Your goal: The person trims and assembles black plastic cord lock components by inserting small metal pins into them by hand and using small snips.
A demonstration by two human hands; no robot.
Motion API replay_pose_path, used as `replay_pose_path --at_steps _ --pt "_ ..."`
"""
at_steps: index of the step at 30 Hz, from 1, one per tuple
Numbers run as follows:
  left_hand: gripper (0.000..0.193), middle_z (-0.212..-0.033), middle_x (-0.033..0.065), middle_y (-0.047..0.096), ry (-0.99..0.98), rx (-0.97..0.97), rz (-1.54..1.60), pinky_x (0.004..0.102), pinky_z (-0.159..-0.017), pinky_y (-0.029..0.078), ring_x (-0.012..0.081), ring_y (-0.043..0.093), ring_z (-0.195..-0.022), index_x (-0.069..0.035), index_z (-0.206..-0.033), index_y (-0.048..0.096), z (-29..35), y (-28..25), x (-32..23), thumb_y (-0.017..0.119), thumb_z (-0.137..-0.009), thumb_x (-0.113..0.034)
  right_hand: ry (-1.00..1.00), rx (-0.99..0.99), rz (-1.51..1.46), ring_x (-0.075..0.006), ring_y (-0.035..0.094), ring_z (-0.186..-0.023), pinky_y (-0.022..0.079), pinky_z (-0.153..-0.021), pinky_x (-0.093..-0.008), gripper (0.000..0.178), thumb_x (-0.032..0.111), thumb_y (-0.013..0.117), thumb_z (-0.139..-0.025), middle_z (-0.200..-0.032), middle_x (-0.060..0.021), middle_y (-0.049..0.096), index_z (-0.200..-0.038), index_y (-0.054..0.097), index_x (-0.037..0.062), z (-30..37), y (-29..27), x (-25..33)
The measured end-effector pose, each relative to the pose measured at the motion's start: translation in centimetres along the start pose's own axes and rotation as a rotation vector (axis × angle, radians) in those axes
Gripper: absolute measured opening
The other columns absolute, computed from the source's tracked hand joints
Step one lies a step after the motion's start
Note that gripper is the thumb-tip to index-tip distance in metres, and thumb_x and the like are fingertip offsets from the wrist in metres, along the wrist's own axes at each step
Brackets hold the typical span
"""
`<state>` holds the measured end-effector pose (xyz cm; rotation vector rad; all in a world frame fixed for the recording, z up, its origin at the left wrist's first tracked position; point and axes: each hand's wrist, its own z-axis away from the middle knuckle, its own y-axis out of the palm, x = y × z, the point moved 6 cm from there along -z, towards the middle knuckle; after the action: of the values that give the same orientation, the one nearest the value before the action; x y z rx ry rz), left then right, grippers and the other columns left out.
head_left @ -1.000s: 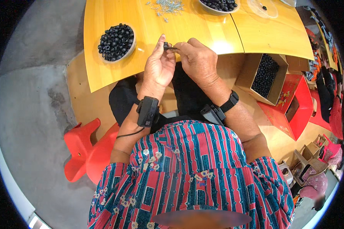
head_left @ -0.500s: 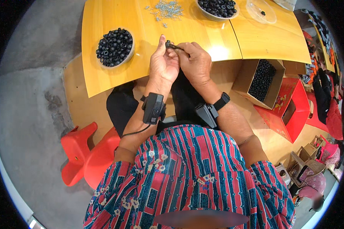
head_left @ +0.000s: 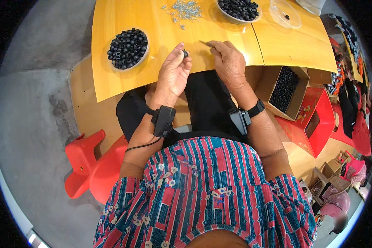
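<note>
Over the table's near edge, my left hand pinches a small black cap-like piece between thumb and fingers. My right hand, a little to the right, is closed on a thin dark tool whose narrow end points left; its exact kind is unclear. The two hands are apart. Left of my left hand, a clear round bowl is heaped with similar black pieces. Beyond the hands, small silvery metal parts lie loose on the yellow table.
A second bowl of black pieces and a clear lid sit at the back right. Below the table's right side stand a cardboard box of black pieces and a red box. Red chairs are at left.
My right hand has drawn away to the right with the thin tool, off the black piece. My left hand keeps the piece, its thumb now folded over it.
</note>
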<state>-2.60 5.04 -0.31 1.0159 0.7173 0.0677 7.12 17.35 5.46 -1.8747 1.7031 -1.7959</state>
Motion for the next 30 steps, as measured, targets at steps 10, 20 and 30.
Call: replay_pose_path --at_steps 10,20,30 --pt "0.044 -0.1 0.0041 0.057 0.062 -0.018 -0.268 0.0188 -0.068 0.047 0.0092 0.056 -0.081 -0.002 -0.128 0.043 2.3 -1.2 0.1 0.059 -0.087 -0.005 -0.258 -0.145 -0.048 -0.027 0.054 -0.09 0.042 -0.081 -0.039 0.025 0.008 0.06 -0.078 -0.093 -0.0104 0.057 -0.103 0.061 0.0067 1.0 0.2 4.0" --pt "0.062 -0.113 0.0069 0.053 -0.096 0.149 -0.01 0.0206 -0.081 0.048 0.0105 0.056 -0.095 0.0 -0.137 0.03 4.8 2.0 1.3 0.062 -0.086 -0.014 -0.115 0.31 -0.788 -0.019 0.059 -0.081 0.048 -0.071 -0.0268 0.016 0.006 0.068 -0.076 -0.085 -0.0067 0.063 -0.092 0.064 0.0029 1.9 0.2 3.8" --pt "0.061 -0.12 0.0158 0.051 -0.218 0.254 -0.265 0.0258 -0.087 0.049 0.0171 0.058 -0.098 -0.002 -0.138 0.028 7.8 2.8 0.1 0.06 -0.088 -0.015 -0.04 -0.638 -0.098 -0.0246 0.062 -0.068 0.049 -0.063 -0.0311 0.012 0.008 0.065 -0.076 -0.078 -0.0113 0.064 -0.088 0.068 0.006 -9.0 -16.3 -7.6"
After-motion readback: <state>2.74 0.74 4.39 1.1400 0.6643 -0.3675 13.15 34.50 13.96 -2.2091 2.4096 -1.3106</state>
